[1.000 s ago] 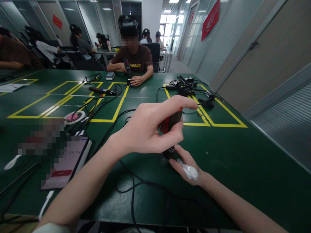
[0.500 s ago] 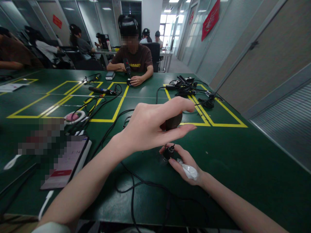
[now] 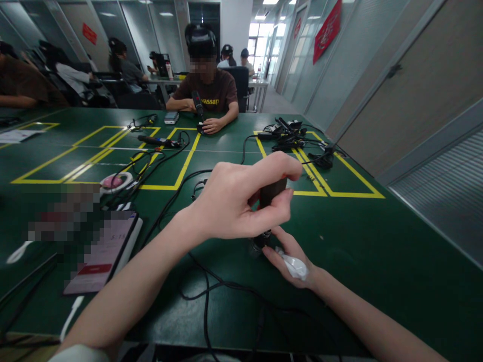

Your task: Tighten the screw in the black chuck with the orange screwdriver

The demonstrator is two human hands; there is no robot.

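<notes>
My left hand (image 3: 241, 198) is closed round a dark, upright electric screwdriver (image 3: 272, 193), with its thumb and forefinger curled about the top end. Most of the tool's body is hidden behind the hand. Below it, my right hand (image 3: 289, 251) pinches a small dark part with a shiny rim (image 3: 260, 242) just above the green table. The screwdriver's lower end meets or covers this part; whether they touch I cannot tell. A white patch (image 3: 295, 266) sits on the right hand near the thumb base.
Black cables (image 3: 226, 285) loop over the green table (image 3: 358, 251). On the left lie a phone (image 3: 100, 256) and a roll of tape (image 3: 116, 181). A heap of black cables and devices (image 3: 289, 133) is at the back right. Opposite, a person (image 3: 206, 93) works with a similar screwdriver.
The fingers of my left hand have closed in round the screwdriver; they were spread apart before. The hand has come slightly lower, covering more of the part. My right hand has hardly moved.
</notes>
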